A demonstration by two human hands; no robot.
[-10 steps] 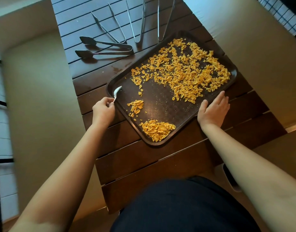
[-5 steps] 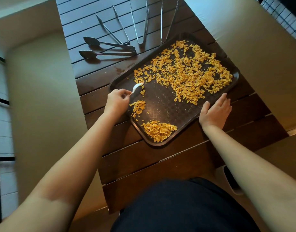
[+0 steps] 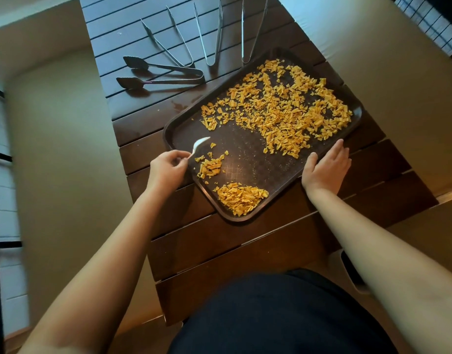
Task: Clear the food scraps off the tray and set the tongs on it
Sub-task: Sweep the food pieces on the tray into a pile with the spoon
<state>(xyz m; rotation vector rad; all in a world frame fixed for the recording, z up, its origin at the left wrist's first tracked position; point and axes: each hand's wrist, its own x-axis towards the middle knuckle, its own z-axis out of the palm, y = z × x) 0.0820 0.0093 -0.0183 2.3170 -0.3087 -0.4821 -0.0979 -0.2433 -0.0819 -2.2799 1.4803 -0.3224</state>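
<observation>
Far left of frame: pale wall and tiled strip, nothing on them.

Upper left-centre: four tongs on the slatted table [image 3: 220, 251], all off the tray. Dark-tipped tongs [image 3: 163, 74] lie sideways, heads toward frame left. Next, three steel tongs fanned w/ hinge ends toward the tray: slanted pair [image 3: 168, 42], upright pair [image 3: 209, 34], right pair [image 3: 253, 29]. Right pair's hinge end sits just beside the tray's far rim; contact cannot be told.

Left-centre: left hand [image 3: 166, 169], fingers curled, pinches the handle of a white spoon [image 3: 199, 145]. Spoon bowl is over the tray's left part, near the rim, pointing to upper right. Whether the bowl touches the tray surface: cannot tell.

Centre: brown tray [image 3: 245, 159] sits skewed on the table, one corner toward the person. Scraps on it in three groups: small heap [image 3: 209, 167] just right of the spoon; larger heap [image 3: 240, 198] at the near corner; wide scatter [image 3: 291, 106] over the far and right part. Bare strip of tray between heaps and scatter, w/ fine crumbs.

Right-centre: right hand [image 3: 327, 167], fingers straight and together, thumb spread, lies flat on the tray's right rim. Holds nothing.

Bottom: both forearms and dark clothing.
</observation>
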